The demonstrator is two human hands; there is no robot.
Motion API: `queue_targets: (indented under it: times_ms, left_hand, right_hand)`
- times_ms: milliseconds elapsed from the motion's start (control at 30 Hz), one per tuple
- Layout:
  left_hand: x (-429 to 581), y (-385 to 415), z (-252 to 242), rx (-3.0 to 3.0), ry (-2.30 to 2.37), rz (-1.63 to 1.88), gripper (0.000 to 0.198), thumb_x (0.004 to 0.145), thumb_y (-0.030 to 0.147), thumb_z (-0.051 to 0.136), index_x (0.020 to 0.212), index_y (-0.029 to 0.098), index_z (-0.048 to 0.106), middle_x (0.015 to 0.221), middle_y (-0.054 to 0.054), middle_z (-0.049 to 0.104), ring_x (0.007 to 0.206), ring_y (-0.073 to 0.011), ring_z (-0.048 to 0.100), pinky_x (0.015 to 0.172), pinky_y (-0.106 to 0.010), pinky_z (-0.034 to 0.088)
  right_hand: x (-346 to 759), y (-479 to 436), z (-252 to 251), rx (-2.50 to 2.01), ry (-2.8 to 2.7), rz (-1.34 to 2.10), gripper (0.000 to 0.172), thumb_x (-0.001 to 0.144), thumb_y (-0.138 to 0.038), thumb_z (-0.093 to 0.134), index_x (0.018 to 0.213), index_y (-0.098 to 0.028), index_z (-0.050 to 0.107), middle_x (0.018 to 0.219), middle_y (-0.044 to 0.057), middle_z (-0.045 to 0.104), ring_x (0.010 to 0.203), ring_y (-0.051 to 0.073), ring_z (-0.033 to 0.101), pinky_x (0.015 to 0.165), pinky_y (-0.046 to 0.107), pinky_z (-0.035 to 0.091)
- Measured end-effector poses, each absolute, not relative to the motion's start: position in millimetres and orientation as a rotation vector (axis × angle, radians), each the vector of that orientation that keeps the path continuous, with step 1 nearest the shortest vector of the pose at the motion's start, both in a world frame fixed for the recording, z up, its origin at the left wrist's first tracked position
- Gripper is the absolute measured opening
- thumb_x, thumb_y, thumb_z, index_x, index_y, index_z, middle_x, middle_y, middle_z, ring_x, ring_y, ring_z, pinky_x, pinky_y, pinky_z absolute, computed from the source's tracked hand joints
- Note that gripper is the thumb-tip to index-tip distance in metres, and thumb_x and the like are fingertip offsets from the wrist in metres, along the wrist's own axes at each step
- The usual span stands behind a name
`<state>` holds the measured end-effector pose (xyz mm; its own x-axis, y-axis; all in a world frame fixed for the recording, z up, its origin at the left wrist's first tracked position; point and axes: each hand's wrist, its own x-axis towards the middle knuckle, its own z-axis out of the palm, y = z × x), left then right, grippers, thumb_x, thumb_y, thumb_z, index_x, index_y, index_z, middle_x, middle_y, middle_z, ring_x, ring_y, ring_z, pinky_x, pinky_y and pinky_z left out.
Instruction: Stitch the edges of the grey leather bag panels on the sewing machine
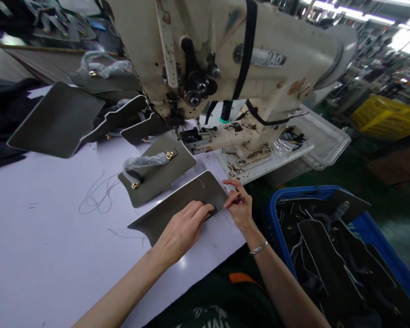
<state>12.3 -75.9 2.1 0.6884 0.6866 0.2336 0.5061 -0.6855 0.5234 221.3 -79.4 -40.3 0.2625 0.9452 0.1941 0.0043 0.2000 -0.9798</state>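
A dark olive, leather-like bag panel (187, 198) with pale edges lies tilted on the white table, a short loose thread on its surface. My left hand (184, 225) is closed on its near edge, fingers bent over the top face. At the panel's right corner, my right hand (239, 205) pinches with thumb and forefinger; whether a thread is also between the fingertips is too small to tell. Just beyond lies a second panel (157, 177) with a plastic-wrapped handle (145, 161) on gold-coloured fittings. Its upper end reaches close to the sewing machine's presser foot (193, 136).
The large sewing machine (259, 68) stands across the back. More panels (59, 120) are piled at the back left. Loose thread (100, 196) lies on the white tabletop (54, 237). On my right is a blue basket (280, 228) filled with handled panels.
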Motion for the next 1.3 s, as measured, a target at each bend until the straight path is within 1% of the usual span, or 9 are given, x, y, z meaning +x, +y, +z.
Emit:
queue_targets:
  times_ms: [100, 233, 367, 467, 533, 667, 800, 1000, 1300]
  left_hand:
    - [13.7, -66.4, 11.0, 2.677, 0.864, 0.481, 0.039, 0.1, 0.011, 0.042, 0.137, 0.022, 0.048, 0.101, -0.006, 0.06, 0.092, -0.0202, 0.056, 0.081, -0.035, 0.049]
    - [18.2, -51.9, 28.2, 2.839, 0.751, 0.332, 0.025, 0.1, 0.013, 0.045, 0.12, 0.019, 0.057, 0.104, -0.007, 0.061, 0.094, -0.024, 0.054, 0.083, -0.04, 0.048]
    - [20.5, -44.3, 34.7, 2.938, 0.678, 0.216, 0.019, 0.099, 0.009, 0.042, 0.101, 0.017, 0.059, 0.099, -0.008, 0.06, 0.088, -0.0236, 0.052, 0.077, -0.039, 0.045]
    - [18.4, -42.6, 30.5, 2.914, 0.742, 0.262, 0.019, 0.101, 0.011, 0.039, 0.099, 0.017, 0.056, 0.102, -0.009, 0.06, 0.088, -0.0222, 0.052, 0.077, -0.038, 0.046]
    - [15.9, -42.2, 27.8, 2.833, 0.787, 0.325, 0.017, 0.101, 0.011, 0.038, 0.101, 0.017, 0.054, 0.109, -0.009, 0.059, 0.093, -0.0212, 0.054, 0.081, -0.036, 0.047]
    - [11.9, -41.5, 25.0, 2.702, 0.807, 0.399, 0.019, 0.099, 0.007, 0.035, 0.099, 0.018, 0.051, 0.099, -0.007, 0.057, 0.089, -0.0199, 0.053, 0.079, -0.034, 0.048]
    - [9.2, -38.8, 17.1, 2.61, 0.811, 0.432, 0.019, 0.096, 0.005, 0.036, 0.097, 0.02, 0.048, 0.092, -0.004, 0.054, 0.084, -0.0189, 0.05, 0.073, -0.032, 0.045]
    - [6.2, -36.0, 4.4, 2.5, 0.857, 0.499, 0.019, 0.095, 0.005, 0.036, 0.099, 0.021, 0.045, 0.095, -0.003, 0.051, 0.087, -0.0187, 0.05, 0.077, -0.033, 0.044]
    - [5.7, -36.1, 1.4, 2.467, 0.816, 0.591, 0.023, 0.09, 0.0, 0.037, 0.097, 0.021, 0.045, 0.092, -0.002, 0.05, 0.085, -0.0168, 0.049, 0.076, -0.031, 0.043]
  right_hand:
    - [223.0, -75.0, -42.7, -1.189, -1.061, 0.982, 0.018, 0.067, -0.017, 0.068, 0.05, -0.018, 0.062, 0.101, 0.007, 0.074, 0.078, 0.017, 0.065, 0.073, 0.03, 0.052]
    - [222.8, -67.1, -41.8, -1.199, -1.08, 1.08, 0.024, 0.067, -0.023, 0.071, 0.047, -0.019, 0.058, 0.081, 0.006, 0.072, 0.074, 0.017, 0.065, 0.073, 0.029, 0.055]
    - [222.4, -58.7, -36.8, -1.216, -1.118, 1.12, 0.019, 0.064, -0.024, 0.071, 0.049, -0.018, 0.062, 0.082, 0.006, 0.072, 0.07, 0.016, 0.065, 0.068, 0.027, 0.053]
    - [223.7, -55.5, -31.4, -1.263, -1.131, 1.086, 0.012, 0.062, -0.023, 0.07, 0.053, -0.018, 0.066, 0.083, 0.006, 0.072, 0.076, 0.018, 0.065, 0.068, 0.026, 0.051]
    - [225.3, -58.5, -25.1, -1.32, -1.128, 1.042, 0.004, 0.064, -0.021, 0.071, 0.065, -0.017, 0.073, 0.084, 0.004, 0.072, 0.068, 0.015, 0.06, 0.061, 0.024, 0.046]
    - [225.2, -80.3, -4.5, -1.465, -1.109, 0.931, 0.029, 0.077, -0.025, 0.071, 0.105, -0.019, 0.074, 0.085, 0.0, 0.068, 0.054, 0.009, 0.045, 0.052, 0.023, 0.035]
    - [212.8, -109.1, 11.1, -1.77, -1.392, 0.777, 0.03, 0.099, -0.042, 0.056, 0.121, -0.021, 0.062, 0.079, 0.0, 0.067, 0.068, 0.017, 0.061, 0.064, 0.028, 0.04]
    - [190.6, -123.7, 5.1, -1.885, -1.606, 0.6, 0.018, 0.101, -0.035, 0.06, 0.115, -0.023, 0.059, 0.101, 0.003, 0.073, 0.088, 0.021, 0.071, 0.073, 0.031, 0.044]
    - [176.3, -114.0, 6.0, -1.925, -1.815, 0.36, 0.013, 0.104, -0.032, 0.057, 0.099, -0.022, 0.063, 0.097, 0.006, 0.072, 0.089, 0.024, 0.067, 0.07, 0.032, 0.04]
